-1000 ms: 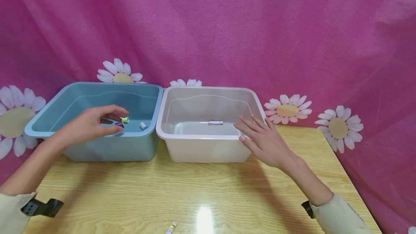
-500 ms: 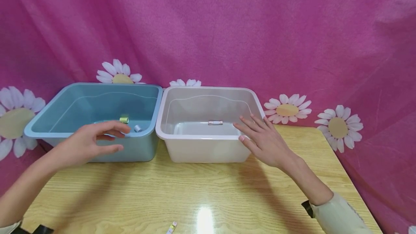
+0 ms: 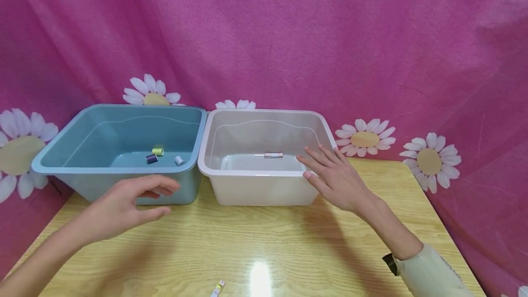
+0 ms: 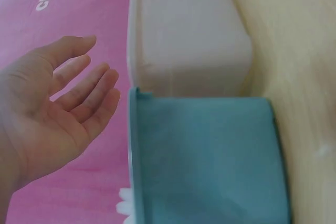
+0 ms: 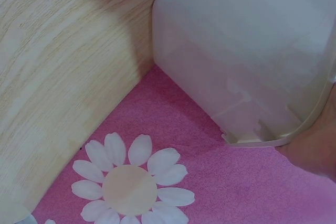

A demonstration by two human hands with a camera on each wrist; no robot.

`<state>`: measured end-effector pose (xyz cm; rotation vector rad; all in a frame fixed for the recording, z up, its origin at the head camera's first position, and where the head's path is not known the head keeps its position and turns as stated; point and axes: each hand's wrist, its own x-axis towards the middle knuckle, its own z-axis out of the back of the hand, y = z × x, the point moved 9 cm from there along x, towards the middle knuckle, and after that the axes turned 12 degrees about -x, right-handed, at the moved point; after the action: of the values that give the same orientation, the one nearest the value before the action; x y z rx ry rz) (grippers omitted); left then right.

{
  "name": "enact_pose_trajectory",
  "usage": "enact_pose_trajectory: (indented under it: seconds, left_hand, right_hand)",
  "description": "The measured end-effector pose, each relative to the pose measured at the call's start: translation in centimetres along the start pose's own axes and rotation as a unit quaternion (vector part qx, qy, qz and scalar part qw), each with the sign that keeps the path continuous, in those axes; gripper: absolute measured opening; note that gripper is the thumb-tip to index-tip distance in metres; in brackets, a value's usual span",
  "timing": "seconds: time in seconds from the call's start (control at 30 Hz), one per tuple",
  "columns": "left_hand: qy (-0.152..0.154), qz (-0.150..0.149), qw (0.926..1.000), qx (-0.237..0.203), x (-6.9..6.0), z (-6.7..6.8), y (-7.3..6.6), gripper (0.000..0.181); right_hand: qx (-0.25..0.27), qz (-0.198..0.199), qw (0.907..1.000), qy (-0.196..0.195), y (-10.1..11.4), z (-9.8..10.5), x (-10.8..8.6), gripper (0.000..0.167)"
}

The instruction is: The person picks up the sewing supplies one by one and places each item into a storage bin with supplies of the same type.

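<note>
My left hand [image 3: 123,205] hovers before the near wall of the blue bin [image 3: 136,191], fingers loosely bent and apart, holding nothing; the left wrist view shows its bare palm [image 4: 47,129]. Inside that bin lie a yellow-green thread spool [image 3: 157,151], a dark purple spool [image 3: 151,159] and a white spool [image 3: 179,161]. My right hand [image 3: 338,180] rests on the right rim of the whitish bin [image 3: 264,191], fingers spread and nearly straight. On that bin's floor is a small flat whitish piece with reddish ends [image 3: 273,155], its kind unclear.
Both bins stand side by side on a wooden table [image 3: 247,237], against a pink flowered cloth [image 3: 264,35]. Near the table's front lies a small narrow piece, white and yellow [image 3: 217,288], partly cut off by the frame.
My left hand has drawn back from over the blue bin toward me. The dark spool, by its fingertips earlier, now lies on the bin floor. The white spool has shifted slightly; my right hand stays put.
</note>
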<state>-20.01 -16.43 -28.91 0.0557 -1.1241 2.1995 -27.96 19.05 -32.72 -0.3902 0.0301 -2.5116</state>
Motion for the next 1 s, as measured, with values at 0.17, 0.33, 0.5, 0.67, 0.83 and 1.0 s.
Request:
enact_pose_trajectory:
  seconds: [0.17, 0.33, 0.5, 0.67, 0.83, 1.0]
  left_hand:
    - [0.012, 0.011, 0.9999, -0.005, -0.1, -2.0, 0.5, 0.042]
    - [0.04, 0.053, 0.9973, -0.03, -0.4, -4.0, 1.5, 0.039]
    - [0.055, 0.087, 0.9929, -0.06, -0.9, -6.0, 2.7, 0.036]
    - [0.059, 0.09, 0.9918, -0.07, -1.5, -7.7, 3.4, 0.036]
    - [0.068, 0.091, 0.9901, -0.083, -2.1, -9.1, 3.9, 0.037]
    - [0.089, 0.126, 0.9812, -0.116, -2.7, -10.8, 4.9, 0.036]
  right_hand:
    - [0.001, -0.001, 1.0, -0.002, 0.0, 0.1, 0.0, 0.049]
    - [0.001, 0.0, 1.0, -0.006, 0.0, 0.2, 0.1, 0.049]
    - [0.004, -0.002, 1.0, -0.003, 0.0, 0.1, 0.0, 0.049]
    - [0.003, -0.002, 1.0, -0.002, 0.0, 0.1, 0.0, 0.049]
    - [0.003, -0.002, 1.0, -0.001, 0.0, 0.0, 0.1, 0.049]
    - [0.005, -0.003, 1.0, -0.003, 0.0, 0.0, 0.0, 0.049]
